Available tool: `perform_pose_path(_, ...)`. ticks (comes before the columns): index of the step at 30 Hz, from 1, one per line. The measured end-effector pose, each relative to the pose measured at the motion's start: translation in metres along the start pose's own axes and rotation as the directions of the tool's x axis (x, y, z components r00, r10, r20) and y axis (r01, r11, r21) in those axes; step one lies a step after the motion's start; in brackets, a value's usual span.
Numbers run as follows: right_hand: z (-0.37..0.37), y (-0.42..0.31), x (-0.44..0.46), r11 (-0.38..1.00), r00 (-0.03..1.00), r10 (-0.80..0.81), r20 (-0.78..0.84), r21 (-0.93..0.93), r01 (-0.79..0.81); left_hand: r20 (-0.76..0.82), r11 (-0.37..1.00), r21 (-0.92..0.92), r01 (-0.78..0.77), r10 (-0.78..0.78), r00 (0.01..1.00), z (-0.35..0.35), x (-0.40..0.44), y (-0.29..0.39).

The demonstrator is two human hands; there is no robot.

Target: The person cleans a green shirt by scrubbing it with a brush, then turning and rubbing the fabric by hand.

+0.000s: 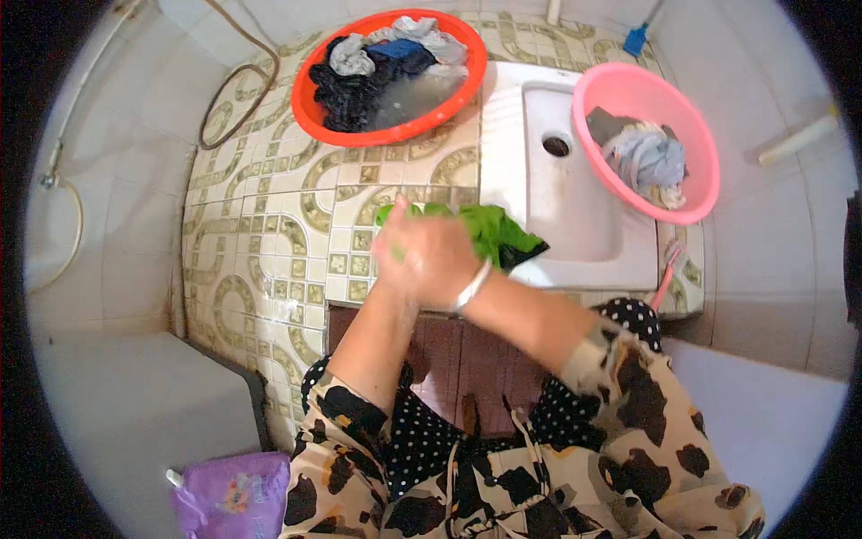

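Note:
A bright green cloth point(489, 226) with a dark edge lies at the tiled ledge, partly on the white squat toilet's rim. Both hands are together over it at the centre. My left hand point(400, 247) and my right hand point(442, 256) are closed on the cloth, and bits of green show between and beside the fingers. The right wrist wears a silver bracelet point(474, 286). Motion blur hides the exact finger positions, and the hands cover the cloth's middle.
A red basin point(308, 121) holds wet dark and grey clothes. The pink basin point(705, 135) with clothes rests over the squat toilet point(575, 256). A pink brush point(666, 278), a purple packet point(232, 494), a blue brush point(636, 40) and a brown hose point(269, 76) lie around.

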State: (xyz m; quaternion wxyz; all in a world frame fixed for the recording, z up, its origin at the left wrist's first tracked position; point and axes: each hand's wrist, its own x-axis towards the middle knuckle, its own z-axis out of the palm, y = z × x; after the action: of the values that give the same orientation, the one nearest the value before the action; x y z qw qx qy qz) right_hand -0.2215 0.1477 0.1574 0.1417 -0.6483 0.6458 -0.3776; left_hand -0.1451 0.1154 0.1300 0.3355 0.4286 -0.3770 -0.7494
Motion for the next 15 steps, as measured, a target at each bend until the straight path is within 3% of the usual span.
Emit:
perform_pose_path(1,0.002,-0.001,0.002,1.0,1.0,-0.027,0.002,-0.004,0.027,0.077,0.972,0.151,-0.182,0.172,0.982,-0.009,0.004,0.0)
perform_pose_path(2,0.006,0.002,0.002,0.989,0.991,-0.099,-0.094,0.098,0.108,0.068,0.968,0.145,-0.202,0.194,0.979,-0.011,0.012,-0.004)
perform_pose_path(3,0.008,0.006,0.0,0.962,0.97,-0.153,-0.191,0.196,0.191,0.087,0.97,-0.241,-0.008,0.03,0.996,-0.01,0.019,-0.014)
perform_pose_path(4,-0.001,0.018,0.009,0.983,0.958,-0.028,-0.285,0.164,0.078,0.176,0.791,-0.58,0.195,-0.112,0.978,-0.003,0.024,-0.02)
perform_pose_path(5,-0.008,0.043,0.016,0.958,0.942,0.158,-0.297,0.276,-0.074,0.134,0.795,-0.486,0.364,-0.344,0.929,0.026,0.008,0.008)
perform_pose_path(6,-0.012,0.071,0.024,0.938,0.896,0.331,-0.297,0.209,-0.277,0.129,0.794,-0.492,0.358,-0.34,0.932,0.033,-0.005,0.029)
perform_pose_path(8,-0.024,0.078,0.023,0.948,0.907,0.314,-0.28,0.148,-0.283,0.231,0.838,-0.406,0.366,-0.294,0.928,0.034,-0.017,0.054)
perform_pose_path(10,-0.025,0.073,0.028,0.876,0.918,0.37,-0.146,0.383,-0.292,0.265,0.83,-0.437,0.347,-0.25,0.931,0.008,-0.003,0.059)
perform_pose_path(11,-0.019,0.081,0.029,0.805,0.951,0.276,-0.138,0.574,-0.15,0.226,0.829,-0.479,0.288,-0.2,0.953,-0.001,0.003,0.061)
perform_pose_path(12,-0.029,0.077,0.03,0.809,0.954,0.267,-0.137,0.569,-0.145,0.186,0.826,-0.516,0.228,-0.152,0.971,-0.008,0.008,0.062)
perform_pose_path(14,-0.056,0.069,0.025,0.91,0.979,-0.088,0.185,0.414,0.004,0.137,0.836,-0.524,0.162,-0.105,0.985,-0.018,0.014,0.063)
perform_pose_path(15,-0.06,0.076,0.023,0.934,0.963,-0.006,0.268,0.346,-0.09,0.088,0.846,-0.523,0.102,-0.066,0.994,-0.021,0.015,0.062)
